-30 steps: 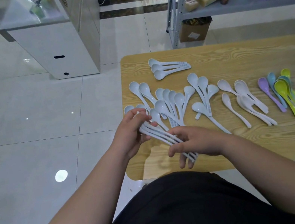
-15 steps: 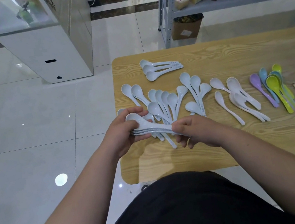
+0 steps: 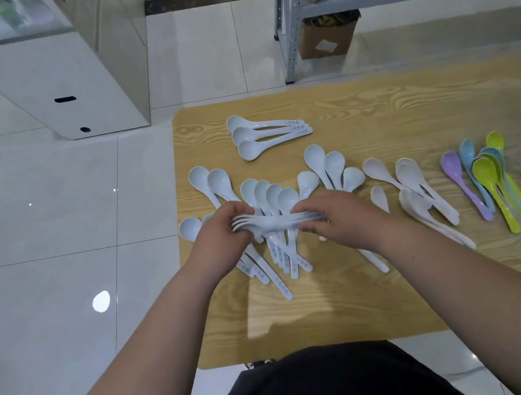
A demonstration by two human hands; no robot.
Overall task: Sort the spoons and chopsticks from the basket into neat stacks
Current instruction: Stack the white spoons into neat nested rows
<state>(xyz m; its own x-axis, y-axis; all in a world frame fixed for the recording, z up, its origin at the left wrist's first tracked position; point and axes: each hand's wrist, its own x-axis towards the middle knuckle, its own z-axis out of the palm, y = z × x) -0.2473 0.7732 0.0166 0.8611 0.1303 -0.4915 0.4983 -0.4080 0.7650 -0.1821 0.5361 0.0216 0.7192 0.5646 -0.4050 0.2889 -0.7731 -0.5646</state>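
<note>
While both hands grip them, smooth white spoons point(image 3: 274, 224) nest.

The person wears a black garment point(image 3: 321, 392), plain and matte, the only clothing I can make out. It fills the bottom middle of the view as one dark mass, and its upper edge curves in a broad, smooth arc. Both forearms are bare from the wrists down to where they leave the view. The left hand point(image 3: 220, 235) and the right hand point(image 3: 338, 215) are bare as well.
</note>
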